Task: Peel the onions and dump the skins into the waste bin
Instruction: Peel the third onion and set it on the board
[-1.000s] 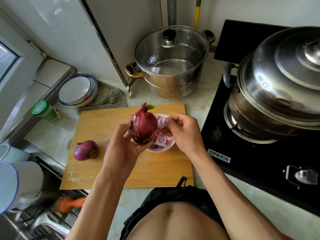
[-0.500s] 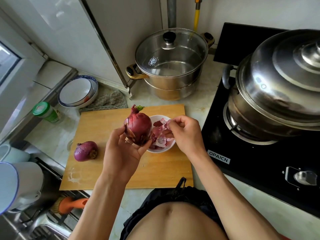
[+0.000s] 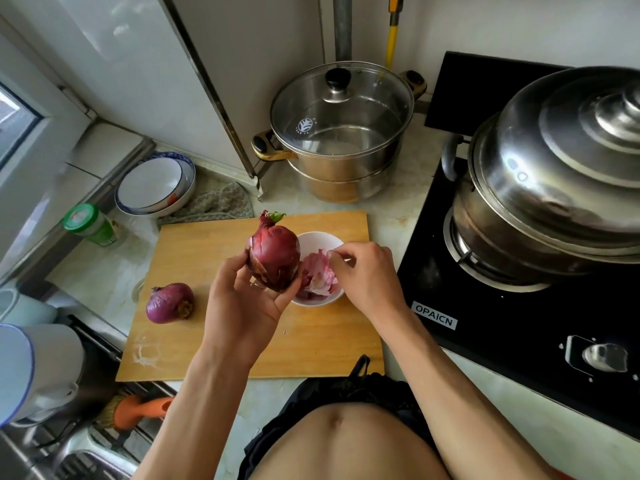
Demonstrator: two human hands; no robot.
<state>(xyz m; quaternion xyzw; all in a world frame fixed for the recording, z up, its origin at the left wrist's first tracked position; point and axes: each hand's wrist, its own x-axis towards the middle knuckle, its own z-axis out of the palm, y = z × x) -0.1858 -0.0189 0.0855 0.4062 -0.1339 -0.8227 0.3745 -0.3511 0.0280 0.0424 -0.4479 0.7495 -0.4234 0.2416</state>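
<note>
My left hand [image 3: 242,303] grips a dark red onion [image 3: 275,254] from below, its green-tipped top pointing up, above the wooden cutting board [image 3: 214,251]. Just right of it, my right hand [image 3: 367,275] hovers over a small white bowl [image 3: 320,239] with its fingertips pinching a pale pink piece of onion skin [image 3: 320,268] that lies among more skins in the bowl. A second, lighter purple onion [image 3: 169,303] lies on the board's left side. No waste bin is in view.
A glass-lidded steel pot [image 3: 341,133] stands behind the board. A large steel pot [image 3: 554,178] sits on the black stove [image 3: 502,327] at right. Stacked plates [image 3: 154,183], a cloth [image 3: 211,204] and a green-capped bottle [image 3: 90,223] are at left; a sink area lies lower left.
My left hand has shifted the onion slightly left and down. My right hand has moved its pinched skin down into the bowl.
</note>
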